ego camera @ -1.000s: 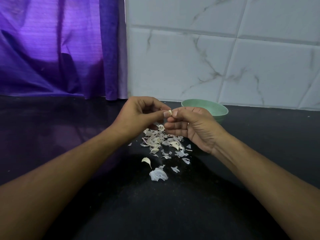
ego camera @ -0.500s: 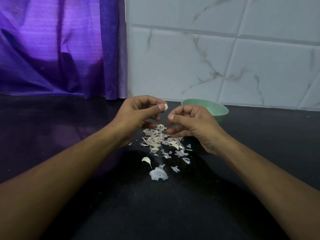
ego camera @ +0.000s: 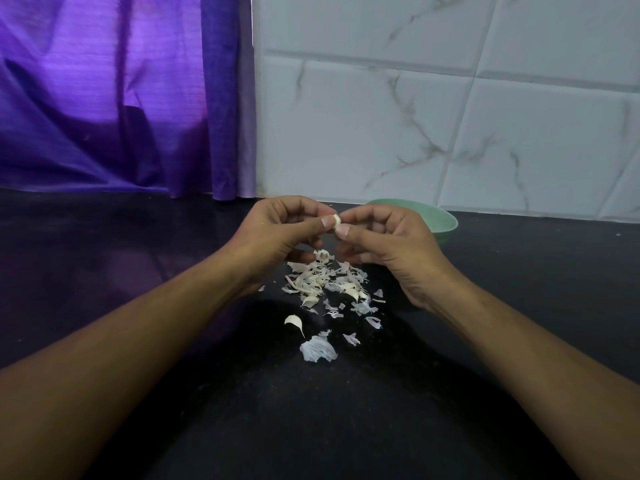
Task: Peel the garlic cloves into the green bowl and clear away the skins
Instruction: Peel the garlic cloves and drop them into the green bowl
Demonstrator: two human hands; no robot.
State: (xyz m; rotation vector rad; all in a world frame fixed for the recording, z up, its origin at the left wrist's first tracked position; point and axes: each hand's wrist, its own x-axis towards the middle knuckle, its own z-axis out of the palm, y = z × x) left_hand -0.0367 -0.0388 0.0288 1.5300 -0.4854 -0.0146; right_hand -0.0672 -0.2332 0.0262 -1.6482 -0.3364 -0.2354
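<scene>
Grip: left hand and right hand each pinch clove at thumb and forefinger tips; clove sits between the two grips. Below, at 6 o'clock, skins on counter; bowl at 3 o'clock, behind right hand.

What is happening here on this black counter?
A person is peeling garlic. The left hand and the right hand together pinch one garlic clove above a heap of skins on the counter. The green bowl stands behind the right hand. A loose clove lies alone beside the heap.
</scene>
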